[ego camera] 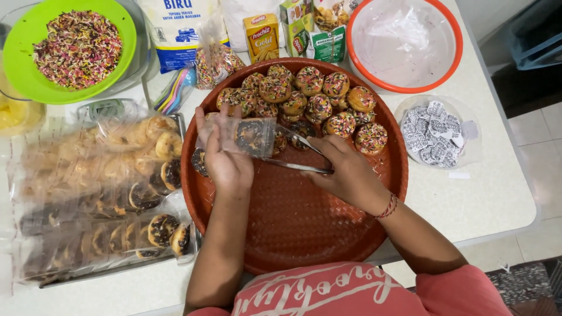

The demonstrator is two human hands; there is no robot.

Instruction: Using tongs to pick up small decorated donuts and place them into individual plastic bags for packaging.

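The left hand [225, 158] pinches a clear plastic sleeve [249, 136]; right hand [345, 172] clamps metal tongs [298, 155] on a sprinkled round cookie [252, 137] inside it.

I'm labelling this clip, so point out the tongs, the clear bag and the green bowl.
tongs [298, 167]: head view, on the lower metal arm.
clear bag [249, 134]: head view, on the plastic over the donut inside.
green bowl [126, 55]: head view, on the bare right rim.
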